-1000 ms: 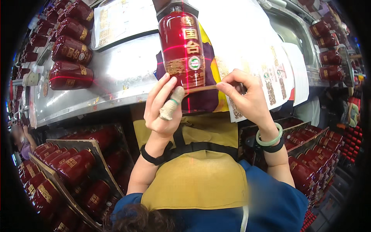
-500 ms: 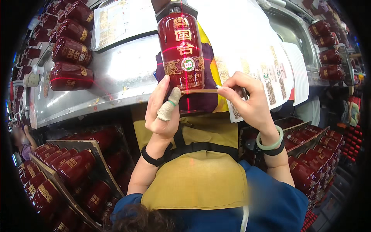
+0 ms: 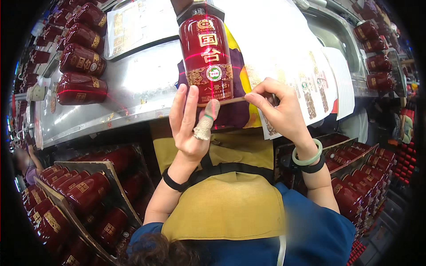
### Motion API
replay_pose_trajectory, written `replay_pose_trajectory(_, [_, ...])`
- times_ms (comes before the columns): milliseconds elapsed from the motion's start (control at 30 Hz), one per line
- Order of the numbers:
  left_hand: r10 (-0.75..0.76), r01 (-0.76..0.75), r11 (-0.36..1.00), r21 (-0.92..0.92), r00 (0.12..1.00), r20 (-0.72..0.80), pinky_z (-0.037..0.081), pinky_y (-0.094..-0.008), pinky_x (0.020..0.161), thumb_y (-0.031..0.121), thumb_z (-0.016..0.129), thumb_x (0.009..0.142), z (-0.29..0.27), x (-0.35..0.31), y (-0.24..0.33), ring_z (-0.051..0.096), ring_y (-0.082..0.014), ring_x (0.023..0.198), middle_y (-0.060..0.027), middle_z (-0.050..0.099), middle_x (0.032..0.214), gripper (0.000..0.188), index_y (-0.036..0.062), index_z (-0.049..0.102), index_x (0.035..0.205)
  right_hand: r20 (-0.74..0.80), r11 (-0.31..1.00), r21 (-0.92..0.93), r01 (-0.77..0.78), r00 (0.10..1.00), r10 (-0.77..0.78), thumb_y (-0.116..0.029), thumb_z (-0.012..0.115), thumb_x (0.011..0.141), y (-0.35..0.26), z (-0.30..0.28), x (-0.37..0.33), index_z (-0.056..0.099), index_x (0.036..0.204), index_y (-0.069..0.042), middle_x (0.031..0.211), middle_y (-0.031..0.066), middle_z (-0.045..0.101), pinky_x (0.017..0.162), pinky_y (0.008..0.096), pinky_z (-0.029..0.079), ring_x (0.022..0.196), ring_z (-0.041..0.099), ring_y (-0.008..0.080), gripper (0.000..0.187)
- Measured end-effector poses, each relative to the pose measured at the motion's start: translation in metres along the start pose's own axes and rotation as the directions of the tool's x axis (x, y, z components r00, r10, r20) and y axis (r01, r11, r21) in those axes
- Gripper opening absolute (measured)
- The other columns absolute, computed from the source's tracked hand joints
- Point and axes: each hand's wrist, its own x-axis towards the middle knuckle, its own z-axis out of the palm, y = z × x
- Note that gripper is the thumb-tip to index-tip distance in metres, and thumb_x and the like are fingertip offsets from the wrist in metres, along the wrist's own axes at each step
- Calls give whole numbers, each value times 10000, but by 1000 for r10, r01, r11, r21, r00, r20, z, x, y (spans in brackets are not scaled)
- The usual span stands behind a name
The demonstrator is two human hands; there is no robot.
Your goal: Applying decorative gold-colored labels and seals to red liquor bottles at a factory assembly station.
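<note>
A dark red glass bottle point(image 3: 207, 53) with gold and green-white decoration lies on a purple and yellow cloth point(image 3: 226, 116), its base toward me and its neck at a dark holder point(image 3: 216, 11). Along the base runs a thin brownish-gold strip point(image 3: 235, 100). My right hand point(image 3: 279, 106) pinches the strip's right end between thumb and finger. At the left of the base, my left hand point(image 3: 191, 119) presses its thumb, wrapped in a cloth finger cover point(image 3: 204, 126), on the strip. Its other fingers stretch up beside the bottle's lower left corner. Red light lines cross on the bottle.
Decal sheets point(image 3: 310, 88) lie right of the bottle, and a tray point(image 3: 142, 26) with another sheet sits far left. Red bottles point(image 3: 82, 88) line the metal table's left side. Crates of bottles point(image 3: 84, 195) flank me below. Another person point(image 3: 29, 166) shows at far left.
My left thumb has slid right along the base, and its fingers now show beside the bottle. My right hand has moved slightly up and left with the strip. The bottle has shifted a little.
</note>
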Motion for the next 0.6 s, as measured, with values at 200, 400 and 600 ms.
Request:
replay_pose_trajectory(200, [-96,98,981,-169,995,18,605,-424,964,-103,806,816,2,2,-3,718,-368,1112,-194,734,1202,279,-105,713,1078,-5,1000,2,23,1000,-23,-166,798,905,2,4,3,724,879,24,782,90,676,623,317,441,657,567,161,205])
replay_pose_trajectory(400, [-98,95,984,-148,995,-13,643,-414,909,-111,781,821,-1,-5,-10,722,-386,1108,-204,741,1144,266,-124,709,1077,7,998,46,31,999,-32,-170,797,908,-1,9,3,720,882,27,785,87,676,621,315,452,648,569,161,214])
replay_pose_trajectory(600, [29,-28,999,-18,999,26,602,-406,966,-78,809,823,-2,-1,-3,693,-352,1133,-186,726,1210,372,-114,699,1177,10,1000,30,-1,1000,0,-177,803,904,0,7,2,721,884,28,787,82,676,587,314,422,612,533,145,221])
